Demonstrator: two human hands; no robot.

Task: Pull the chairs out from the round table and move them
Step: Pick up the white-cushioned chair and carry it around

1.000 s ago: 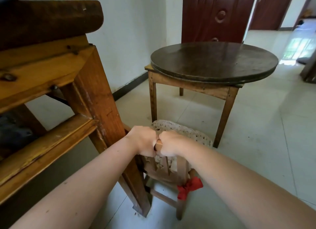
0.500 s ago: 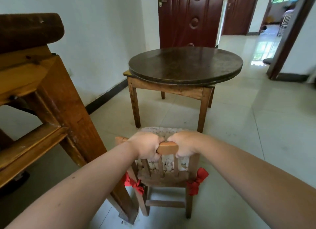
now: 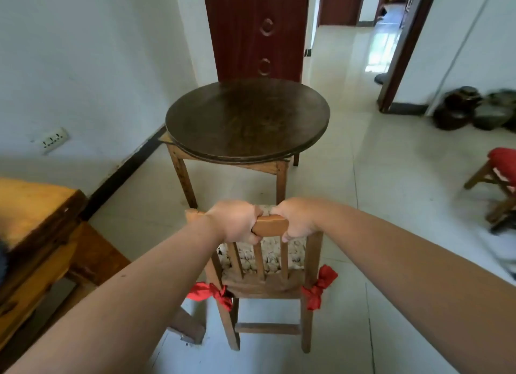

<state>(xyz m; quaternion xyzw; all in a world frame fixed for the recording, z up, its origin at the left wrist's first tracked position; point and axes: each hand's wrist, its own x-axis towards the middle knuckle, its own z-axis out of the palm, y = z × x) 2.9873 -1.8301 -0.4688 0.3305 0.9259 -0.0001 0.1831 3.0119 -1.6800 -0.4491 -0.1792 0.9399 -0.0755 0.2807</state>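
Note:
A small wooden chair [image 3: 269, 287] with a pale knitted seat cushion and red ribbons on its back posts stands just in front of me, clear of the round table [image 3: 247, 119]. My left hand [image 3: 237, 222] and my right hand [image 3: 296, 220] both grip the chair's top rail, side by side. The dark round tabletop sits on a square wooden frame with light legs, beyond the chair. A second chair [image 3: 499, 183] with a red cushion stands at the right edge, partly cut off.
A large wooden bench or table [image 3: 42, 234] fills the lower left, its foot [image 3: 187, 327] close to the chair's left leg. A white wall with a socket runs along the left. A dark red door stands behind the table. Dark pots [image 3: 458, 108] sit by the right wall.
The chair has turned to face me squarely and sits further right of the big wooden piece. My view rose and swung right; my hands spread slightly apart on the rail.

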